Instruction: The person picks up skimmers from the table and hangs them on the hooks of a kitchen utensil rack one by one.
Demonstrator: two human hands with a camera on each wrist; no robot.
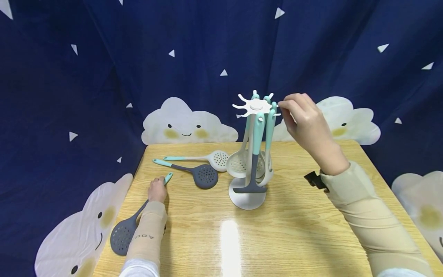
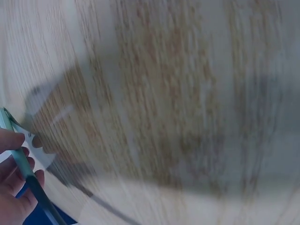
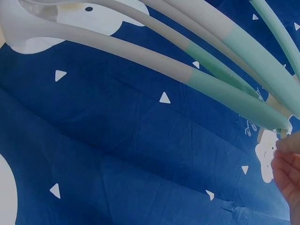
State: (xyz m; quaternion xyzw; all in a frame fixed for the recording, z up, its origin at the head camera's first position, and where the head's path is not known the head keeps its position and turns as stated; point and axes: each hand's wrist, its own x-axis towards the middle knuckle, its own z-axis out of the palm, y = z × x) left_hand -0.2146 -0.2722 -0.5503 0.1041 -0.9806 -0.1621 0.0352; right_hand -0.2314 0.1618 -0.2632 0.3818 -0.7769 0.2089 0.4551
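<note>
My left hand (image 1: 157,189) grips the mint handle of a dark grey skimmer (image 1: 123,234) at the table's left side. Its round perforated head lies toward the near left edge, and the forearm covers part of the shaft. In the left wrist view, thumb and fingers lie around the handle (image 2: 21,161). A white utensil stand (image 1: 246,200) carries several mint-handled utensils on hooks, among them a dark turner (image 1: 251,187) and a pale skimmer (image 1: 237,163). At the stand's right side, my right hand (image 1: 304,119) pinches a hook tip, close by a hanging handle (image 3: 234,101).
Left of the stand, a pale skimmer (image 1: 219,160) and a second dark skimmer (image 1: 205,176) lie on the wooden table (image 1: 297,231). Behind stands a dark blue curtain (image 1: 207,46) with white clouds and triangles. A black strap piece (image 1: 315,180) sits at the right wrist.
</note>
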